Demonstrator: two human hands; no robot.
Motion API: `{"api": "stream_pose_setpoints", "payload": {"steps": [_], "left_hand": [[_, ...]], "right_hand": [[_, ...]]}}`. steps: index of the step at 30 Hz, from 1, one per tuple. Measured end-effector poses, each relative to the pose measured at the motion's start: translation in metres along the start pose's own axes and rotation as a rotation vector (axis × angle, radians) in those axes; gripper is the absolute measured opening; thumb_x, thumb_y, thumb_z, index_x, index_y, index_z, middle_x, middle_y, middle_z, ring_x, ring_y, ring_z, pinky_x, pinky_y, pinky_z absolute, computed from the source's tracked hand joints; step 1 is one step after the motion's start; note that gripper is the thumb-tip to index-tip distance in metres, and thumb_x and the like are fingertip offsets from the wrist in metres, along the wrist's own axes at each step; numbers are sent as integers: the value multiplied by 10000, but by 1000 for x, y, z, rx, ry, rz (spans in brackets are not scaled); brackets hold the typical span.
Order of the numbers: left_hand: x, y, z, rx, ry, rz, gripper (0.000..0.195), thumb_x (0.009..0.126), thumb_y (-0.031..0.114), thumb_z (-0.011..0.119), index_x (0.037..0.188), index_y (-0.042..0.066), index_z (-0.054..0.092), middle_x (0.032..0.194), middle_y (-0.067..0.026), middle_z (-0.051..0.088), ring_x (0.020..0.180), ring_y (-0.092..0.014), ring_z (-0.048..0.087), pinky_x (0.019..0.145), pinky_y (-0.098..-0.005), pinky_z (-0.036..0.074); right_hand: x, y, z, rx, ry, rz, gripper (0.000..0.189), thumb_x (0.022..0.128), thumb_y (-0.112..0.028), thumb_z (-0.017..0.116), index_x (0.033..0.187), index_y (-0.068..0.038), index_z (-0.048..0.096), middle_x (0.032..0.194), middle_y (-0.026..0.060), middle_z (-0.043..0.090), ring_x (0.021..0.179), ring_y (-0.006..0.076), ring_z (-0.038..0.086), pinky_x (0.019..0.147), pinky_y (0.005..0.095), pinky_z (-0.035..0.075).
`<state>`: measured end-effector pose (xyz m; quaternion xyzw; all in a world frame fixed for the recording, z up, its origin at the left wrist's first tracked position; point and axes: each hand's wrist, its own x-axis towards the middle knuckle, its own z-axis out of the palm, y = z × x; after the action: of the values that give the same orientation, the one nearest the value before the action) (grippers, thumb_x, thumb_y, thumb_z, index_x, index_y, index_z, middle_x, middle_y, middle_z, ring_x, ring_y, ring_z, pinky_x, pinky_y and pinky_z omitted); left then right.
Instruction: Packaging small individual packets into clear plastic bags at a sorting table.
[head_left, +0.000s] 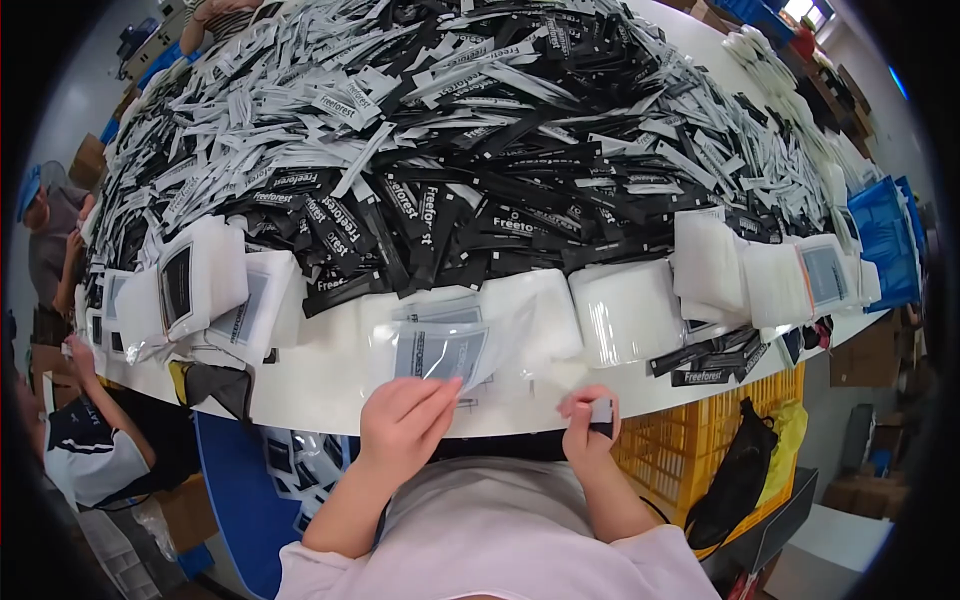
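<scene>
My left hand (409, 420) pinches the near edge of a clear plastic pouch with a grey printed panel (439, 351), just over the front of the white table. More pouches lie under and behind it, beside a stack of translucent pouches (536, 315). To the right, my right hand (592, 424) has its fingers curled around a small grey and black packet (602, 416), mostly hidden in the grip. Beyond both hands, a large heap of black and white printed stick packets (450, 172) covers the table.
Pouch stacks (630, 311) line the front of the heap, others (202, 277) at the left. Loose black packets (709, 356) lie right. A yellow plastic crate (675, 457) and a blue bin (240, 495) stand below the table edge. Other people work at the left and far side.
</scene>
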<state>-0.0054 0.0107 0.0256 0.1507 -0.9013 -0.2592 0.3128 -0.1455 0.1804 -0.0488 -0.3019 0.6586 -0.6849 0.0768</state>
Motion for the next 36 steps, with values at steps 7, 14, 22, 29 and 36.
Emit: {"api": "stream_pose_setpoints", "payload": {"steps": [7, 14, 22, 29, 36], "left_hand": [[-34, 24, 25, 5, -131, 116, 324, 582, 7, 675, 901, 58, 646, 768, -53, 525, 653, -226, 531, 547, -318, 428], [-39, 23, 33, 49, -53, 105, 713, 564, 254, 739, 1187, 50, 459, 1167, -151, 460, 989, -298, 475, 820, -413, 376], [-36, 21, 11, -270, -148, 74, 843, 494, 162, 754, 1243, 18, 396, 1096, -167, 488, 941, -319, 502, 780, -415, 412], [-41, 17, -3, -423, -123, -83, 627, 614, 127, 689, 1196, 35, 474, 1089, -118, 510, 922, -282, 521, 775, -362, 416], [-34, 22, -7, -271, -229, -43, 675, 623, 133, 679, 1240, 21, 426, 1132, -117, 479, 955, -272, 475, 789, -348, 354]], "right_hand": [[20, -41, -1, 282, -18, 757, 178, 893, -236, 488, 822, -76, 460, 658, -17, 444, 456, 53, 330, 377, 205, 256], [18, -62, 17, 67, -462, 536, 207, 772, -93, 660, 936, 17, 595, 804, 41, 608, 736, 78, 538, 650, 221, 440], [16, -83, 24, 59, -830, 460, 183, 758, -107, 675, 912, -22, 622, 728, 45, 608, 661, 86, 525, 606, 209, 425], [27, -82, 29, 80, -900, 456, 300, 665, -242, 764, 788, -18, 608, 595, 15, 533, 527, 70, 424, 473, 231, 368], [19, -66, 27, 13, -507, 242, 321, 703, -240, 743, 666, -21, 511, 590, 4, 492, 533, 92, 419, 487, 217, 371]]}}
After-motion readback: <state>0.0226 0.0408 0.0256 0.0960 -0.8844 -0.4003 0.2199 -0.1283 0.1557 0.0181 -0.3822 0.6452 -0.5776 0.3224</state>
